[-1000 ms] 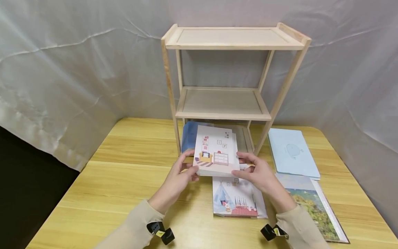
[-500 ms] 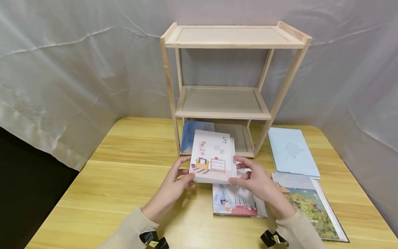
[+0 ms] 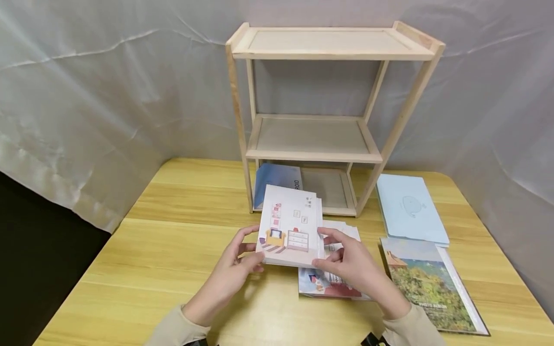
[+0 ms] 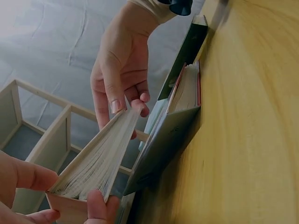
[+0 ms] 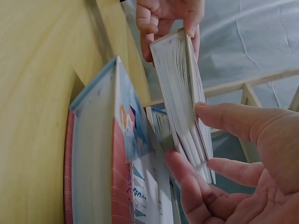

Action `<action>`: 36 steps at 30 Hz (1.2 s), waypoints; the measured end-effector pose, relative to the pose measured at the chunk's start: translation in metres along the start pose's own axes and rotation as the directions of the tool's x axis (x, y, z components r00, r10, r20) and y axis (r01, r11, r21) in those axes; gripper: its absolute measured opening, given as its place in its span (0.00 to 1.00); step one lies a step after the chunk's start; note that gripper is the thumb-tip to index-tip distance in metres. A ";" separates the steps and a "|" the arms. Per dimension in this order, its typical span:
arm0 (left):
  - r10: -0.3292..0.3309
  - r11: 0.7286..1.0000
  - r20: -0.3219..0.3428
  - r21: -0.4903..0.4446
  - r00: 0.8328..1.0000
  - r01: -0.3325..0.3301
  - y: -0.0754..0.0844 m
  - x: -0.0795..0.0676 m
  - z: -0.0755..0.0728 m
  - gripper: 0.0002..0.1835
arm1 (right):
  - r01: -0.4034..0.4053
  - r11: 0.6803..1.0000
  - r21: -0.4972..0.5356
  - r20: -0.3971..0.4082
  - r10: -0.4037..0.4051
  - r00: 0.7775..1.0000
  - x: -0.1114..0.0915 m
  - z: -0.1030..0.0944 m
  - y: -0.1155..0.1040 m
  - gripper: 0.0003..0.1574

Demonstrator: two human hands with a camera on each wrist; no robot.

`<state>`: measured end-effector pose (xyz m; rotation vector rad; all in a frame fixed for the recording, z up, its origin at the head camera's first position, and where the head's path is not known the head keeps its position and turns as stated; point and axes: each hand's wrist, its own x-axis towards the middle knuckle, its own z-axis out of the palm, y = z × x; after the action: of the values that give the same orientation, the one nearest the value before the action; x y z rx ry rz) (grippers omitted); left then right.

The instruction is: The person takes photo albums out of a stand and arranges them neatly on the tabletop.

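Observation:
A thick white photo album (image 3: 287,223), its cover drawn with a yellow sofa and a chest of drawers, is held between both hands. My left hand (image 3: 233,269) grips its left edge near the lower corner, while the right hand (image 3: 355,257) pinches the opposite side. In the left wrist view the page edges (image 4: 100,156) fan apart between the covers. The right wrist view shows the album raised beside another thick album (image 5: 96,154). That second album, with a tent and red rug on its cover, lies on the table partly hidden under the held one.
Behind stands a three-tier wooden shelf (image 3: 313,156); a blue book (image 3: 277,178) lies on its bottom tier at the left. To the right are a light blue book with a whale (image 3: 411,206) and a landscape-covered photo album (image 3: 428,288). Grey cloth (image 3: 108,96) hangs around the table.
Both hands have drawn the white album toward the person and slightly left, away from the shelf. More of the blue book on the bottom tier shows. The grip stays the same.

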<state>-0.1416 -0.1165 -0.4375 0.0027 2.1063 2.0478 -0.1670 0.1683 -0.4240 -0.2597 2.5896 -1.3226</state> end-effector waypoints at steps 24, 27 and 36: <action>-0.076 0.997 -0.022 -0.008 0.997 0.075 -0.013 -0.042 -0.034 0.34 | 0.089 0.996 -0.029 0.093 -0.085 0.992 -0.001 0.033 -0.017 0.38; -0.087 0.996 -0.024 -0.008 0.996 0.087 -0.015 -0.046 -0.039 0.34 | 0.117 0.992 -0.041 0.103 -0.112 0.988 -0.001 0.037 -0.019 0.38; -0.090 0.996 -0.065 -0.032 0.994 0.088 -0.018 -0.052 -0.054 0.34 | 0.195 0.979 -0.055 0.146 -0.185 0.972 0.004 0.049 -0.028 0.38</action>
<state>-0.0960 -0.1777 -0.4473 -0.1632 2.0747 2.0529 -0.1554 0.1129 -0.4295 -0.6042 2.5463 -1.2255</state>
